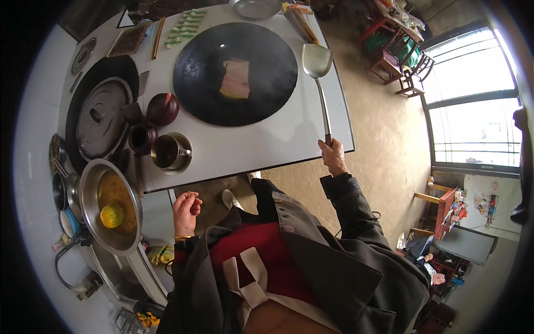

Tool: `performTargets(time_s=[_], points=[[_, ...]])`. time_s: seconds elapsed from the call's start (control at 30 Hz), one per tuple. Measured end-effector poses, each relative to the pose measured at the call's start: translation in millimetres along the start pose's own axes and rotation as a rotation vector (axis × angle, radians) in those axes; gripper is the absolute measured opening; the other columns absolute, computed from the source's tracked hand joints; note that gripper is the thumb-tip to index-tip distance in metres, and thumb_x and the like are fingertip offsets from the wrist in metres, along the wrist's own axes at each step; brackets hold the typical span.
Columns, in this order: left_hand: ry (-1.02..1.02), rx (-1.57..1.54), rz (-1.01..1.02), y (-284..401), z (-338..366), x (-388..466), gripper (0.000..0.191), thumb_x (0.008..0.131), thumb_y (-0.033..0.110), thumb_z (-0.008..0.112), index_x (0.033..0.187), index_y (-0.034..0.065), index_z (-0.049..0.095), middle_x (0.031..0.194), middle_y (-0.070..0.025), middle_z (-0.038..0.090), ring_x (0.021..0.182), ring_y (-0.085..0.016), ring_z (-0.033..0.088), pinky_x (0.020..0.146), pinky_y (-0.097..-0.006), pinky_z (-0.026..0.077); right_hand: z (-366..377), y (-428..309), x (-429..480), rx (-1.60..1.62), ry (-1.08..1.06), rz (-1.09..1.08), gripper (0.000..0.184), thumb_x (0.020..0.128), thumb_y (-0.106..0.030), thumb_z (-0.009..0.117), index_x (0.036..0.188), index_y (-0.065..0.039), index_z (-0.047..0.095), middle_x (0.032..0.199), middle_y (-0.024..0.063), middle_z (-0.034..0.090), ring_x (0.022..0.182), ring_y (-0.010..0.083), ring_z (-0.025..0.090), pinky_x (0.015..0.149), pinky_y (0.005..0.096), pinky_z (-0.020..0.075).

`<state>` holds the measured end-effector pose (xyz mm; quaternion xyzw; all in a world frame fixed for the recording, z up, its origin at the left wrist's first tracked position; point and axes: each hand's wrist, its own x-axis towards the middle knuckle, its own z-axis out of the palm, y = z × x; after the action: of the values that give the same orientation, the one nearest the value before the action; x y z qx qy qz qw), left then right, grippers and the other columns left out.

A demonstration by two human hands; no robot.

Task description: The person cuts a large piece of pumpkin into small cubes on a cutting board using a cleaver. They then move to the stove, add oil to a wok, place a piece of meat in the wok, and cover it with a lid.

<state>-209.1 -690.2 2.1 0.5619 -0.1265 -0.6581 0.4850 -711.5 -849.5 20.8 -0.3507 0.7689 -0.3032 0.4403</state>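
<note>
My right hand (333, 158) grips the dark handle end of a metal wok spatula (320, 83) at the right side of the white tiled stove top (233, 146). The spatula's broad blade points away from me, right of a large black wok (196, 87). A pale pink slab of meat (236, 79), yellowish at its near end, lies in the middle of the wok, with light steam around it. My left hand (187, 211) hangs just off the counter's front edge, fingers curled. A tiny brown bit shows at its fingertips; whether it is held is unclear.
Left of the wok stand dark red pots (162, 109), a metal mug (170, 151) and a second wok with a lid (104, 119). A steel basin (87, 200) holds liquid and a yellow-green squash (112, 215). A bamboo brush (301, 23) lies beyond the spatula. A person (427, 267) sits far right.
</note>
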Motion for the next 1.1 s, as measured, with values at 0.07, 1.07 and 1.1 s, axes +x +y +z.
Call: performTargets(time_s=[0.07,1.07,1.1], points=[[0.014,0.016,-0.017,0,10,5,0.013,0.101,0.019,0.066,0.102,0.0063,0.07,0.08,-0.0045,0.071,0.061,-0.007,0.06,0.053,-0.0196,0.046,-6,1,6,0.004,-0.016,-0.004,0.034,0.091,-0.024,0.074,0.073,-0.009,0.05,0.061,-0.003,0.048,0.05,0.0079,0.045,0.043,0.0291,0.0354],[0.17,0.017,0.037,-18,25,-32,0.019,0.098,0.02,0.068,0.093,0.0025,0.073,0.074,-0.0006,0.067,0.062,-0.005,0.057,0.057,-0.0194,0.042,19,-53,9,-0.196,-0.28,-0.252,0.032,0.09,-0.017,0.075,0.074,-0.009,0.048,0.062,-0.0055,0.04,0.054,0.0068,0.041,0.048,0.0277,0.0342],[0.154,0.015,0.076,-18,15,-34,0.021,0.099,0.022,0.067,0.09,0.0034,0.072,0.071,0.0002,0.065,0.06,-0.005,0.055,0.055,-0.0198,0.041,34,-60,-2,-0.191,-0.315,-0.287,0.031,0.091,-0.014,0.075,0.076,-0.01,0.048,0.062,-0.0062,0.04,0.052,0.0056,0.04,0.046,0.0265,0.0319]])
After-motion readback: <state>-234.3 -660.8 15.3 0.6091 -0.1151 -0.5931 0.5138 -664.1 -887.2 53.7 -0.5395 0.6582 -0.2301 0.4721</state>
